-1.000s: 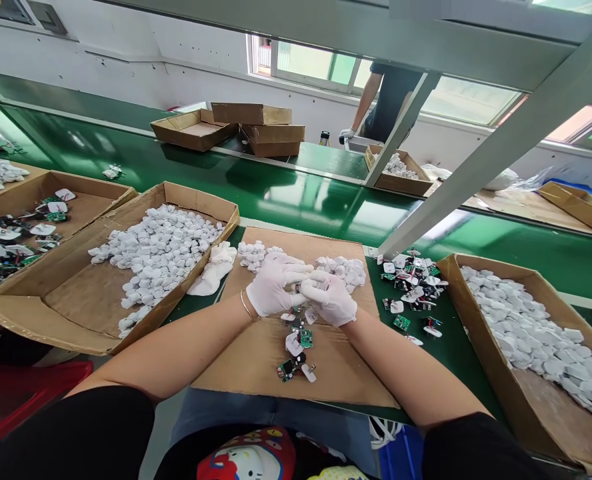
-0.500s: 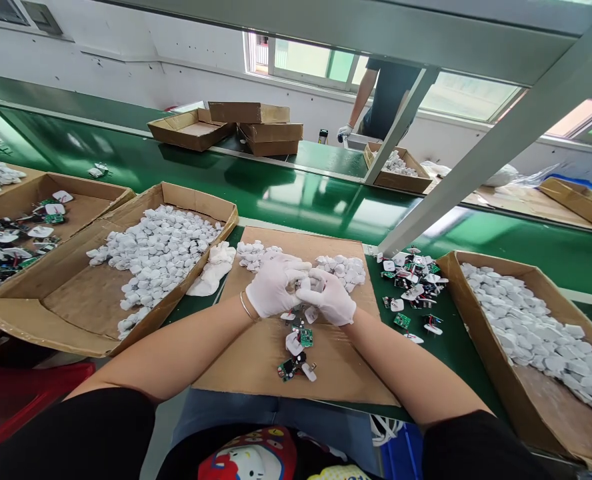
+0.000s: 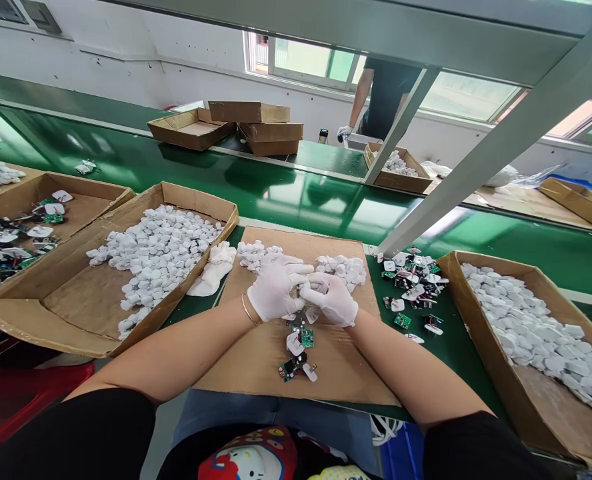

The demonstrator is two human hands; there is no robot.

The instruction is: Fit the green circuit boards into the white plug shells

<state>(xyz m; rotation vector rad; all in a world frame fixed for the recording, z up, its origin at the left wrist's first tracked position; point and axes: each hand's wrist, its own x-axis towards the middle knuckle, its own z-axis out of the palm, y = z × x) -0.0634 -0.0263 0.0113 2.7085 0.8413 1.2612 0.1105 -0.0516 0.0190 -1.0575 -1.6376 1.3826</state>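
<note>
My left hand [image 3: 275,288] and my right hand [image 3: 330,299] wear white gloves and meet above a flat cardboard sheet [image 3: 236,360]. Their fingertips pinch something small, probably a white plastic casing, mostly hidden by the fingers. Heaps of white casings [image 3: 343,269] lie just beyond my hands on the sheet. Near my wrists is a small cluster of green circuit boards with white plug parts [image 3: 296,350]. More of these boards [image 3: 406,283] lie on the green belt to the right.
Cardboard trays of white casings stand left [image 3: 191,200] and right [image 3: 496,300] of me. A green conveyor belt [image 3: 276,200] runs behind the sheet, under a grey metal frame [image 3: 426,193]. Beyond it are stacked cardboard boxes [image 3: 271,130] and a gloved co-worker [image 3: 386,100].
My hands stay together with only small finger shifts. A small white item on the far belt has moved left.
</note>
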